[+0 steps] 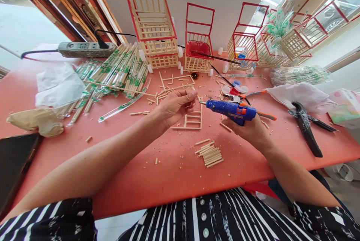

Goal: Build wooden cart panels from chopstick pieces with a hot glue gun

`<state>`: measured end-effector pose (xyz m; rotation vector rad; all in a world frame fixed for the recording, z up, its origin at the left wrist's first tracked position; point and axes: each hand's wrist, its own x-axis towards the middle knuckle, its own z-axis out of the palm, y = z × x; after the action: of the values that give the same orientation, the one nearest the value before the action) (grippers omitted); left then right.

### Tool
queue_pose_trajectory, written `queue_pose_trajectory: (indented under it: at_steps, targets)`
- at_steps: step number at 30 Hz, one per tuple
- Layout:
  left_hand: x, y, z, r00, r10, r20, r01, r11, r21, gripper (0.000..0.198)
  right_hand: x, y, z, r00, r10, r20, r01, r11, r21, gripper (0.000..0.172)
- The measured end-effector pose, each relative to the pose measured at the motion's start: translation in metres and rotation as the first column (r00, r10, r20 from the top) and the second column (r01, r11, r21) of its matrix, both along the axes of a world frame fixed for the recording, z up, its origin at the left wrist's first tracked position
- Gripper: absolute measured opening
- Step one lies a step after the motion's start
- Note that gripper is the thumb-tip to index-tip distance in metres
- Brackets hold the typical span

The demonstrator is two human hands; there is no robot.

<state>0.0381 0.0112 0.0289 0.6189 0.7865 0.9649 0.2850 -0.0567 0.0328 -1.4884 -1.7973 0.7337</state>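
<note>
A blue glue gun (232, 110) with an orange trigger is gripped in my right hand (250, 130), its nozzle pointing left. Just left of that nozzle, my left hand (180, 105) is closed in a pinch; what its fingertips hold is too small to make out. Beneath the hands lies a ladder-like frame (193, 121) of thin wooden sticks on the red table (118, 181). Closer to me sits a small pile of short cut sticks (210, 154). Behind my left hand are more joined sticks (177, 80) and loose offcuts.
Several stick-built carts with red edges, such as a tall one (153, 27), line the back. Wrapped chopsticks (120, 68) and a power strip (87, 49) lie at left. Orange-handled pliers (254, 93), bottle caps (236, 83), black-handled cutters (306, 128) and a tissue pack (344, 106) occupy the right.
</note>
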Motion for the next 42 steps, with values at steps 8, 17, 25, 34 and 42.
queue_pose_trajectory:
  at_steps: [8,17,25,34,42]
  targets:
    - [-0.002,0.000,0.000,1.000,0.001,0.027,-0.001,1.000,-0.016,0.034,-0.003,0.004,0.007,0.999,0.023,-0.043,-0.023,1.000,0.000,0.034]
    - [-0.001,0.000,-0.002,1.000,-0.001,-0.002,0.002,1.000,0.028,0.035,0.000,0.001,0.006,1.000,0.008,0.008,-0.008,1.000,0.021,0.039]
    - [-0.008,0.004,0.006,1.000,0.018,0.002,-0.018,0.998,0.056,0.031,0.011,0.003,0.013,0.990,-0.068,0.122,0.049,0.987,0.152,0.037]
    - [-0.010,0.001,0.007,0.997,-0.011,-0.076,0.020,0.994,0.108,0.034,0.092,0.008,0.069,0.815,-0.287,0.503,0.165,0.948,0.274,0.033]
    - [-0.006,-0.005,0.004,0.995,-0.052,-0.082,0.064,0.986,0.151,0.038,0.145,0.038,0.019,0.816,-0.103,0.569,0.101,0.994,0.036,0.046]
